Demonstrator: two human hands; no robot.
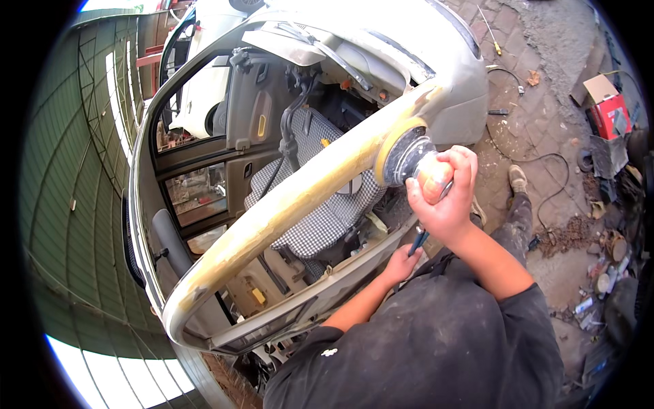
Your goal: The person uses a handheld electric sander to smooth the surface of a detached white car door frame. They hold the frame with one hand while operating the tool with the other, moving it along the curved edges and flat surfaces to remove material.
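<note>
My right hand (448, 198) is wrapped over the rounded top of a disc sander (411, 158). The sander's round yellowish pad is tilted on edge against the yellow, filler-coated pillar (306, 191) of a vehicle body. Lower down, near my belly, my left hand (403, 264) closes around a dark blue hose or handle (418, 241); its join to the sander is hidden behind my right hand and wrist. Grey metal shows through in patches at both ends of the pillar.
Behind the pillar, the cab holds a checkered seat (306, 232) and an open-framed door (197, 153). Cables (562, 163) cross the brick paving at right. A red box (608, 112) and scrap lie along the right side. A green corrugated wall (68, 204) stands at left.
</note>
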